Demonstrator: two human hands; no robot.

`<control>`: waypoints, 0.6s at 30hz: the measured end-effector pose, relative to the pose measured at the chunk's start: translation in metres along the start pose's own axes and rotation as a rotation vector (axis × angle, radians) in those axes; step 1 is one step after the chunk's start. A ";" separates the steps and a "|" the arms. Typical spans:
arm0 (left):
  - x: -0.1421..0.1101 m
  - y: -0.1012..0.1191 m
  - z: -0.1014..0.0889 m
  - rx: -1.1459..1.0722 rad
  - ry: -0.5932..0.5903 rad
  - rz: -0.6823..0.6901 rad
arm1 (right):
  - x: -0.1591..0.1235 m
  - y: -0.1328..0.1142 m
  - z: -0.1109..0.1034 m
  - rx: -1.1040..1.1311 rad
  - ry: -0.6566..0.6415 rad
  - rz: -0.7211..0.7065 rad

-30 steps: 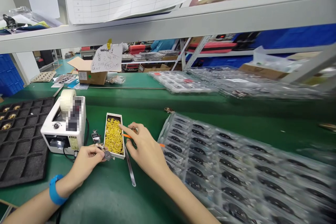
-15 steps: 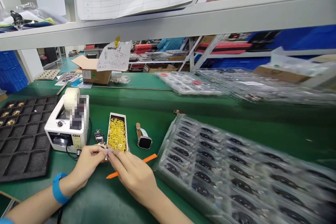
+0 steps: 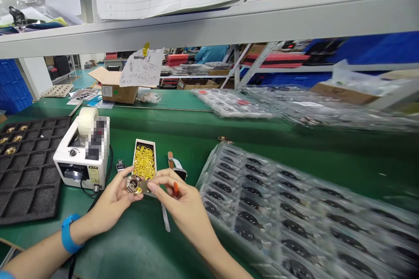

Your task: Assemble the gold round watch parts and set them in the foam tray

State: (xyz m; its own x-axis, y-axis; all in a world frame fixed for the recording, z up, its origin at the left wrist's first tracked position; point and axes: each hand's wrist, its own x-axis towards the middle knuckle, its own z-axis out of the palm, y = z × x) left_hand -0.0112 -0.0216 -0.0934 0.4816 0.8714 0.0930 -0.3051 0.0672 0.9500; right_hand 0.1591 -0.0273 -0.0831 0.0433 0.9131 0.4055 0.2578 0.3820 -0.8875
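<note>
My left hand (image 3: 113,200) pinches a small round metal part (image 3: 134,184) with a gold centre, held just above the green bench. My right hand (image 3: 178,202) meets it from the right, thumb and forefinger closed at the part's edge, with an orange stick (image 3: 176,188) tucked in the fingers. Right behind the part stands a narrow white box of yellow rings (image 3: 144,162). A smartwatch (image 3: 178,169) with a brown strap lies beside the box. Metal tweezers (image 3: 165,221) lie on the bench under my right hand.
A white tape dispenser (image 3: 83,150) stands at left, a black foam tray (image 3: 28,170) with gold parts beyond it. Clear blister trays (image 3: 294,209) of dark parts fill the right side. A small counter (image 3: 120,166) sits by the box. A grey shelf beam (image 3: 209,24) runs overhead.
Both hands lifted the round part slightly and turned its face up. The orange stick, lying on the bench before, is now in my right hand.
</note>
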 end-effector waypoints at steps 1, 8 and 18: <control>-0.001 -0.002 0.000 0.012 -0.007 0.007 | 0.000 -0.001 0.002 0.037 0.002 0.034; -0.003 -0.008 -0.001 0.077 -0.028 -0.010 | -0.002 -0.008 0.009 0.145 -0.039 0.174; -0.003 -0.008 0.002 0.068 -0.030 0.015 | -0.006 -0.004 0.015 0.084 0.030 0.123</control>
State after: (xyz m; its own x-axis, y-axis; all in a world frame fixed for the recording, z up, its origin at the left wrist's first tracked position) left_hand -0.0088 -0.0262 -0.1006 0.5018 0.8573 0.1151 -0.2564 0.0203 0.9663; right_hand 0.1428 -0.0319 -0.0847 0.0984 0.9497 0.2974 0.1670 0.2788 -0.9457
